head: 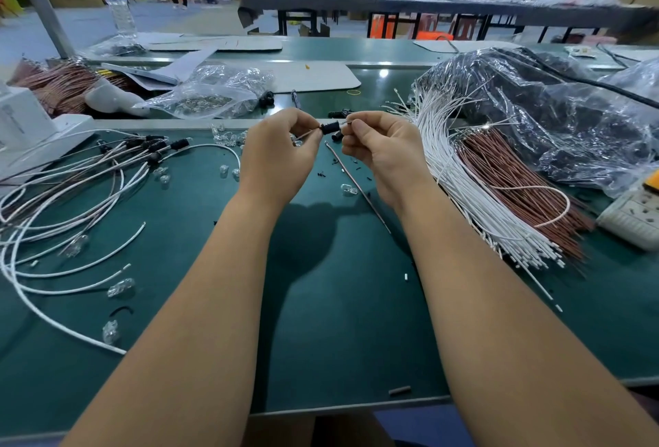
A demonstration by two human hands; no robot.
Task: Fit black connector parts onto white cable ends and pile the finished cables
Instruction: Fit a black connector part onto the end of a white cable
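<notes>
A small black connector (pixel 328 128) is held in the air between my two hands above the green mat. My left hand (pixel 280 157) pinches its left end, where a thin wire sticks out. My right hand (pixel 383 154) pinches a thin wire end (pixel 347 121) at the connector's right side. A brown cable (pixel 356 186) lies on the mat under my hands. Loose white cables (pixel 474 189) lie bundled to the right beside brown ones (pixel 517 186). Cables fitted with black connectors (pixel 107 175) are piled at the left.
The green mat (pixel 338 304) carries scattered clear bulbs (pixel 121 286) and black bits. A clear bag of parts (pixel 214 93) lies behind the hands, a dark plastic bag (pixel 535 107) at the right, a white machine (pixel 32 125) at the left, a power strip (pixel 634 214) far right.
</notes>
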